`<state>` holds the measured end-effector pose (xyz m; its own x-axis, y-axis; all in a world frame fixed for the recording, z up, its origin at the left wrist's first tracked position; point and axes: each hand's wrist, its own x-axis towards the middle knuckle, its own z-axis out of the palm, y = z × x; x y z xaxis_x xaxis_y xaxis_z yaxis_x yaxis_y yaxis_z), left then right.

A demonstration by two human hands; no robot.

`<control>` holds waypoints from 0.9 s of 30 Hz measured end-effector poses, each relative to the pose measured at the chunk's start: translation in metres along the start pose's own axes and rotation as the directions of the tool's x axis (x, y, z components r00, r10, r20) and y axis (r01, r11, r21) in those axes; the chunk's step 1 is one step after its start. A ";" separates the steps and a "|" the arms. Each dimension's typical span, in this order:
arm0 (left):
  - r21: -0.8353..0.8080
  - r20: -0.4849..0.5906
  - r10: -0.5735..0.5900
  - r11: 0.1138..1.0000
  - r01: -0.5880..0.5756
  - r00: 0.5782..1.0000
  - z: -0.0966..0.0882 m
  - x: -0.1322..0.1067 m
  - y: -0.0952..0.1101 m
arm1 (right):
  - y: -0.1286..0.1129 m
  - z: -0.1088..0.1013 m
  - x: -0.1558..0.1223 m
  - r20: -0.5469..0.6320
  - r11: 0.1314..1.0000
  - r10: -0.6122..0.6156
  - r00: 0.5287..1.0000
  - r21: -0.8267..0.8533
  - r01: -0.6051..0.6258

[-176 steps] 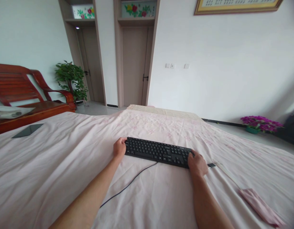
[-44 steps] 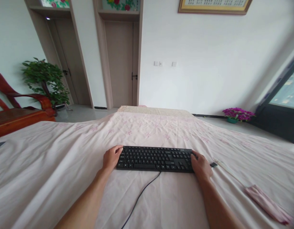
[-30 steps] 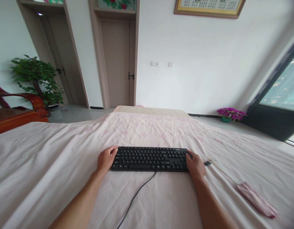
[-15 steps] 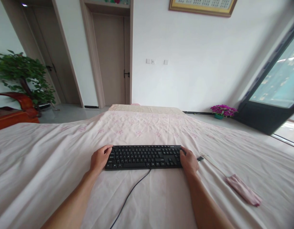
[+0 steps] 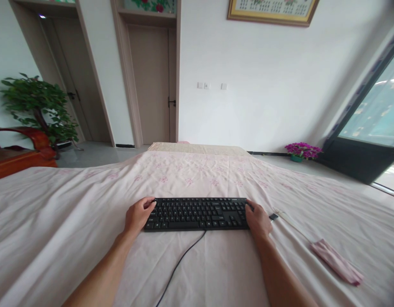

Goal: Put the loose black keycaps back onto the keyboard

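Floral cloth (image 5: 230, 264), L fingers (image 5: 148, 203) pinching blk kbd (image 5: 195, 215), R fingers (image 5: 253, 206) pinching opp. end

View from head, forward and down over cloth (image 5: 225, 266); hands (image 5: 136, 216) near, wall (image 5: 257, 98) beyond.

Your left hand (image 5: 139, 216) holds the left end of the black keyboard (image 5: 197, 214) at the lower centre of the frame, and your right hand (image 5: 258, 218) holds its right end. A cable (image 5: 182, 256) (thin and dark) runs from the keyboard's near edge to the frame's bottom. A pink bundle (image 5: 336, 261) lies at lower right on the pale cloth (image 5: 222, 264).
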<state>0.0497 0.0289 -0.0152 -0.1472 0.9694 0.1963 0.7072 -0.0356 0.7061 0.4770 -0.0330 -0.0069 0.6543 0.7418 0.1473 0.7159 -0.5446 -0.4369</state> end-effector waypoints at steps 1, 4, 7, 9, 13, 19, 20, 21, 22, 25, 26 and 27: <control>-0.009 0.003 0.005 1.000 -0.005 1.000 0.001 0.000 -0.001 | 0.000 -0.001 0.000 0.002 1.000 -0.001 1.000 0.002 0.001; -0.024 0.008 0.014 1.000 -0.014 1.000 0.002 0.001 -0.002 | -0.001 -0.002 0.000 0.007 1.000 0.001 1.000 0.006 -0.001; -0.022 0.012 0.009 1.000 -0.009 1.000 0.003 0.001 0.000 | -0.001 -0.002 0.000 0.011 1.000 0.001 1.000 0.002 -0.001; -0.011 0.010 0.006 1.000 -0.006 1.000 0.002 0.001 0.000 | -0.001 -0.001 0.000 0.010 1.000 0.003 1.000 -0.004 -0.002; 0.008 -0.006 0.010 1.000 -0.010 1.000 0.004 0.001 -0.001 | -0.001 0.000 -0.001 0.001 1.000 0.003 1.000 -0.011 -0.003; 0.004 -0.012 0.014 1.000 -0.014 1.000 0.007 0.001 -0.003 | -0.002 -0.002 -0.003 -0.005 1.000 -0.014 1.000 -0.019 0.014; 0.005 -0.012 0.014 1.000 -0.014 1.000 0.007 0.001 -0.003 | -0.003 -0.002 -0.003 -0.004 1.000 -0.011 1.000 -0.018 0.011; 0.006 -0.013 0.015 1.000 -0.015 1.000 0.006 0.000 -0.002 | -0.003 -0.003 -0.003 -0.002 1.000 -0.011 1.000 -0.016 0.011; 0.007 -0.013 0.015 1.000 -0.015 1.000 0.005 0.000 0.000 | -0.003 -0.003 -0.003 -0.002 1.000 -0.011 1.000 -0.014 0.011; 0.009 -0.016 0.015 1.000 -0.015 1.000 0.004 -0.001 0.003 | -0.003 -0.003 -0.003 -0.009 1.000 -0.013 1.000 -0.007 0.013; 0.008 -0.017 0.015 1.000 -0.015 1.000 0.004 -0.001 0.003 | -0.003 -0.003 -0.003 -0.011 1.000 -0.015 1.000 -0.004 0.015; 0.007 -0.017 0.015 1.000 -0.015 1.000 0.004 -0.001 0.003 | -0.003 -0.002 -0.003 -0.010 1.000 -0.018 1.000 -0.002 0.018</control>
<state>0.0544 0.0284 -0.0157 -0.1485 0.9645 0.2185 0.7144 -0.0482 0.6981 0.4737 -0.0345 -0.0040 0.6436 0.7475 0.1646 0.7282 -0.5318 -0.4323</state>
